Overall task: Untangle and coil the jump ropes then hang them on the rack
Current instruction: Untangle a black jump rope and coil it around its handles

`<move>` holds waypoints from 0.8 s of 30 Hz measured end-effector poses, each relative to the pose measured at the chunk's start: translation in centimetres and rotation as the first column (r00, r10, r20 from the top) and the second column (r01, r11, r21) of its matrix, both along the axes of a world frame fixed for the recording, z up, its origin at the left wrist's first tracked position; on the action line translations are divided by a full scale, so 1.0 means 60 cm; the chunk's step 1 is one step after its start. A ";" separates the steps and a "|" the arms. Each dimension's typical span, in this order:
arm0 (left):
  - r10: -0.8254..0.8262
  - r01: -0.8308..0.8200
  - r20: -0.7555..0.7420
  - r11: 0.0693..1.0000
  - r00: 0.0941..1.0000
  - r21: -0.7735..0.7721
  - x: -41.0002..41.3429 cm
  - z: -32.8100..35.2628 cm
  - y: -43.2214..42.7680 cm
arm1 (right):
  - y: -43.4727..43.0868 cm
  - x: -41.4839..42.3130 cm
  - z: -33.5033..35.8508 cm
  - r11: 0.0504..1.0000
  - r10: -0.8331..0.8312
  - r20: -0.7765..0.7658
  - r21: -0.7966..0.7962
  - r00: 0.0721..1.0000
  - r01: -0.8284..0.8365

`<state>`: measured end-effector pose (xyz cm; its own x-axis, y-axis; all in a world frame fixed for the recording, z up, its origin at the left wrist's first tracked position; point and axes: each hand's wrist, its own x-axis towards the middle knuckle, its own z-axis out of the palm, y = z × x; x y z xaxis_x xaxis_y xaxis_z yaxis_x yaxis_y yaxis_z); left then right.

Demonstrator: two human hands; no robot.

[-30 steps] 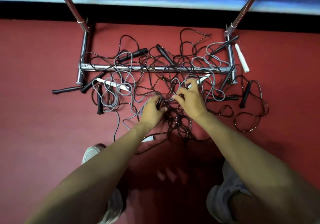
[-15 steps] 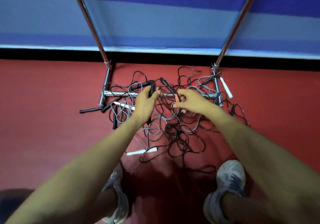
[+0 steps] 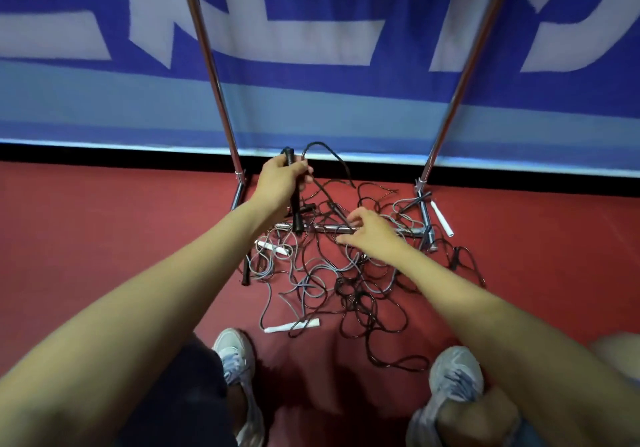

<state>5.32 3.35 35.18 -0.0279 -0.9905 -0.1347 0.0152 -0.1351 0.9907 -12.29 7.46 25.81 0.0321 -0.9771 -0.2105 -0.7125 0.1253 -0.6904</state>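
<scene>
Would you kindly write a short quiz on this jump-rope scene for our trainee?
1. True or false: the left hand grips a white handle.
2. Where does the tangle of jump ropes lie? A) on the red floor around the base of the rack; B) hung over a top bar; C) in a basket.
3. Which hand reaches down to the tangle?
Key: 1 false, it grips a black handle; 2 A; 3 the right hand.
</scene>
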 end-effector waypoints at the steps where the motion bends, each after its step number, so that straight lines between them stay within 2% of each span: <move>1: -0.007 0.007 -0.027 1.000 1.000 0.002 -0.001 0.006 0.000 | 0.002 0.013 -0.011 0.998 0.044 0.012 0.052 0.999 -0.045; 6: -0.032 0.035 -0.129 0.999 0.991 0.015 0.010 0.018 -0.002 | -0.018 0.085 -0.038 0.994 0.027 0.194 0.100 0.981 -0.047; 8: -0.001 0.001 -0.145 1.000 0.989 0.004 0.022 0.024 -0.010 | -0.026 0.090 -0.053 0.990 0.052 0.151 0.122 0.987 -0.071; 10: 0.062 -0.063 -0.097 0.998 0.993 0.002 0.040 0.020 -0.026 | -0.031 0.071 -0.065 0.987 0.068 0.027 0.144 0.997 -0.071; 11: 0.088 -0.088 0.004 0.996 0.996 -0.007 0.049 0.014 -0.035 | -0.035 0.054 -0.067 0.988 0.039 -0.009 0.152 0.999 -0.037; 12: 0.101 -0.098 0.172 0.995 0.980 -0.024 0.058 0.006 -0.043 | -0.039 0.036 -0.062 0.989 -0.010 -0.014 0.149 1.000 0.012; 14: 0.061 -0.056 0.528 0.998 0.847 -0.026 0.065 -0.011 -0.051 | -0.048 0.001 -0.039 0.989 -0.101 0.044 0.117 0.994 0.095; 16: 0.003 -0.011 0.712 1.000 0.702 0.006 0.058 -0.022 -0.045 | -0.056 -0.021 0.002 0.993 -0.090 0.123 0.083 0.988 0.081; 17: -0.019 0.017 0.735 1.000 0.678 0.009 0.048 -0.021 -0.036 | -0.059 -0.026 0.026 0.996 -0.074 0.175 0.069 0.982 0.062; 19: -0.134 0.153 0.686 0.988 0.715 0.033 0.023 -0.020 -0.016 | -0.065 -0.028 0.072 0.998 -0.066 0.291 0.034 0.954 0.059; 21: -0.337 0.324 0.520 0.938 0.785 0.119 -0.004 -0.024 0.007 | -0.068 -0.025 0.112 0.997 -0.081 0.423 0.017 0.903 0.081; 22: -0.406 0.387 0.462 0.912 0.789 0.140 -0.016 -0.026 0.018 | -0.069 -0.023 0.128 0.996 -0.085 0.481 0.018 0.873 0.087; 23: -0.433 0.428 0.477 0.895 0.765 0.127 -0.025 -0.029 0.024 | -0.069 -0.021 0.140 0.996 -0.085 0.523 0.019 0.848 0.088; 24: -0.417 0.448 0.559 0.890 0.717 0.089 -0.031 -0.030 0.027 | -0.069 -0.019 0.150 0.996 -0.085 0.553 0.016 0.829 0.092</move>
<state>3.43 4.95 33.36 -0.3919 -0.8946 -0.2147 -0.5787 0.0583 0.8135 -13.44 3.31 34.83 0.0533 -0.9834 -0.1735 -0.1979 0.1599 -0.9671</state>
